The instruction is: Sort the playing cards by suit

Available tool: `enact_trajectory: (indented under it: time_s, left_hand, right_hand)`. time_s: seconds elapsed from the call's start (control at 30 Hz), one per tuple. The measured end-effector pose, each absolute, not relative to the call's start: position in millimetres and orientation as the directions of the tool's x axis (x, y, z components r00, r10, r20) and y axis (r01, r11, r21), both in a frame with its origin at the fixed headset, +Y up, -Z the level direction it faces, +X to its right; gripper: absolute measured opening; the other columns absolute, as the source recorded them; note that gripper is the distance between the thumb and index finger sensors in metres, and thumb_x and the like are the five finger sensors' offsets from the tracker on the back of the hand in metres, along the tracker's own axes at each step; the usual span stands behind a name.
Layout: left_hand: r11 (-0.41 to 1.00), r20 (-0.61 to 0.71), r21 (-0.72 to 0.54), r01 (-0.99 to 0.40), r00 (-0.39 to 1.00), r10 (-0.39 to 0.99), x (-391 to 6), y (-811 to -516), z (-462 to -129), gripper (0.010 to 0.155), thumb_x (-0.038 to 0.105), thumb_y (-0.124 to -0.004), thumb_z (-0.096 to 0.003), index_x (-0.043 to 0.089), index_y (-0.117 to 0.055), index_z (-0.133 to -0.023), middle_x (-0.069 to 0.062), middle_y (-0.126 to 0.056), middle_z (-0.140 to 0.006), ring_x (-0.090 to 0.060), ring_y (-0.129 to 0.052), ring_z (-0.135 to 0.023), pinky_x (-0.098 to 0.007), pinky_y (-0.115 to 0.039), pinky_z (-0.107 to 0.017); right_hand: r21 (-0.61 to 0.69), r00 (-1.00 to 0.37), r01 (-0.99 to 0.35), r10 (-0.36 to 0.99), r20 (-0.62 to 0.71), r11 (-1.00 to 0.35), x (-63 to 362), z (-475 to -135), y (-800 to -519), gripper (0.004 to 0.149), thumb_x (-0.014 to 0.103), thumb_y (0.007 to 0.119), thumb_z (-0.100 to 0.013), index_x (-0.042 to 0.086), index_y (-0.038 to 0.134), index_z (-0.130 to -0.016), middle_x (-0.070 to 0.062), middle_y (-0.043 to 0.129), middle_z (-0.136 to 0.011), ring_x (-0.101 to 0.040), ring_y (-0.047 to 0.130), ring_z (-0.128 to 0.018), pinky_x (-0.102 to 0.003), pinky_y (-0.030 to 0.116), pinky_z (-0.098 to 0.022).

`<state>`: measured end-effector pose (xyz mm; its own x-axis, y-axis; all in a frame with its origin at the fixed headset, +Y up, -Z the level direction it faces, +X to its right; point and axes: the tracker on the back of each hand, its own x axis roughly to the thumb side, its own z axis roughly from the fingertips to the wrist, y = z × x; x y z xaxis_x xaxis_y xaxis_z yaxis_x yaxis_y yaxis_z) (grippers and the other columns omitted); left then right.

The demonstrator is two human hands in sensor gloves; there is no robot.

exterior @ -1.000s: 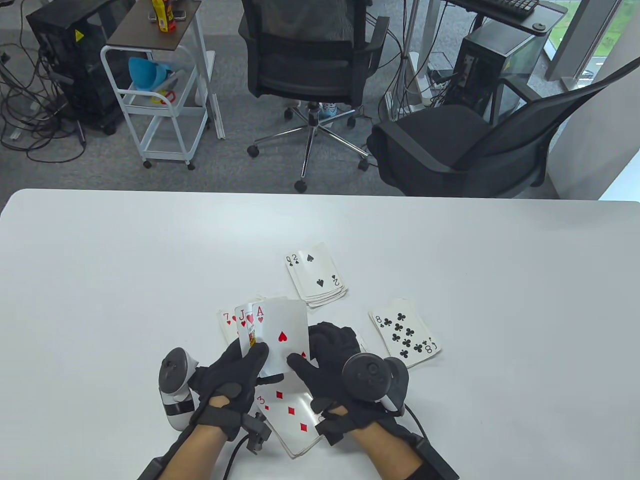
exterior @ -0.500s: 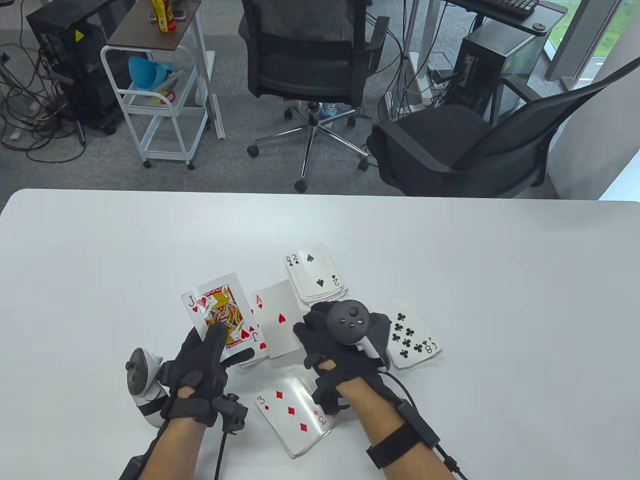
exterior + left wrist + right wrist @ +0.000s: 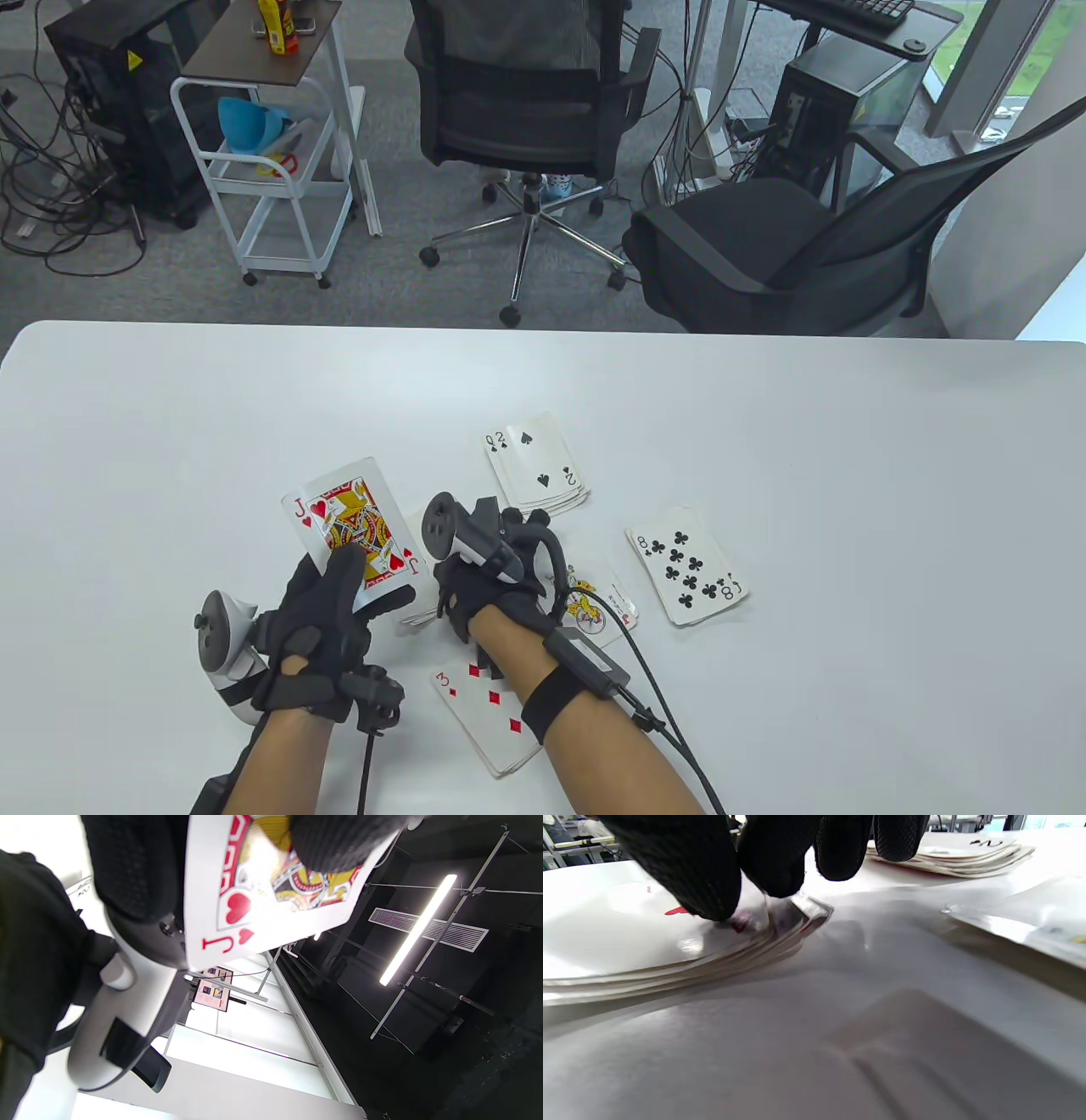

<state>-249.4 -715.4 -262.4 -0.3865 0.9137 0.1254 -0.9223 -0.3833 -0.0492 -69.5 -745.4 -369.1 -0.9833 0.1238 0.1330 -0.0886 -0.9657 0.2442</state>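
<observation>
My left hand (image 3: 361, 586) holds the jack of hearts (image 3: 352, 528) face up above the table, with the thumb on its face; the card also shows in the left wrist view (image 3: 263, 899). My right hand (image 3: 475, 586) lies palm down over the heart pile (image 3: 416, 617), just right of the jack. In the right wrist view its fingertips (image 3: 712, 887) press and pinch the corner of that pile (image 3: 670, 955); a red mark shows under the thumb. The spade pile (image 3: 536, 465), club pile (image 3: 687, 564) and diamond pile (image 3: 488, 709) lie around it.
A single face card (image 3: 598, 609) lies under my right wrist, between the diamond and club piles. The spade pile (image 3: 950, 853) shows behind my right fingers. Office chairs (image 3: 526, 110) and a white cart (image 3: 271, 153) stand beyond the table's far edge (image 3: 543, 327).
My right hand took the ace of hearts off the fan, swung left and turned palm down onto the heart pile. My left hand moved left with the jack of hearts.
</observation>
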Motion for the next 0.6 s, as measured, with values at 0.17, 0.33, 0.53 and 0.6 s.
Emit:
enact_trajectory:
  time_s: [0.17, 0.33, 0.53, 0.6]
  left_hand:
    - [-0.357, 0.114, -0.058, -0.932, -0.362, 0.925, -245, -718, -263, 0.049, 0.043, -0.076, -0.0548, 0.022, -0.071, -0.099, 0.0, -0.091, -0.091, -0.026, -0.1, -0.076, -0.039, -0.094, -0.048]
    - [-0.319, 0.08, -0.089, -0.944, -0.326, 0.942, -234, -722, -265, 0.049, 0.042, -0.076, -0.0551, 0.022, -0.069, -0.099, 0.0, -0.09, -0.092, -0.027, -0.1, -0.076, -0.04, -0.094, -0.048]
    - [-0.233, 0.004, -0.152, -0.961, -0.236, 0.972, -218, -733, -265, 0.05, 0.04, -0.075, -0.0554, 0.023, -0.065, -0.102, 0.0, -0.087, -0.095, -0.028, -0.098, -0.078, -0.041, -0.093, -0.05]
    - [-0.213, -0.011, -0.163, -0.963, -0.215, 0.977, -214, -736, -266, 0.051, 0.04, -0.074, -0.0554, 0.023, -0.064, -0.102, 0.0, -0.086, -0.096, -0.028, -0.098, -0.079, -0.041, -0.092, -0.05]
  right_hand:
    - [0.187, -0.938, -0.29, 0.317, 0.138, -0.939, -35, -357, -723, 0.041, 0.048, 0.083, -0.054, 0.013, 0.082, -0.076, -0.019, 0.061, -0.101, -0.051, 0.045, -0.101, -0.076, 0.025, -0.067]
    - [0.106, -0.798, -0.562, 0.572, 0.191, -0.82, 13, -332, -699, 0.041, 0.049, 0.079, -0.055, 0.013, 0.083, -0.075, -0.019, 0.062, -0.101, -0.052, 0.046, -0.101, -0.077, 0.026, -0.066]
    - [0.03, -0.627, -0.753, 0.73, 0.273, -0.657, 46, -304, -690, 0.042, 0.049, 0.076, -0.056, 0.013, 0.084, -0.075, -0.018, 0.064, -0.101, -0.052, 0.047, -0.101, -0.077, 0.027, -0.066]
    - [0.026, -0.583, -0.784, 0.751, 0.31, -0.62, 49, -298, -690, 0.042, 0.049, 0.076, -0.055, 0.013, 0.084, -0.075, -0.018, 0.065, -0.101, -0.051, 0.048, -0.101, -0.076, 0.029, -0.067]
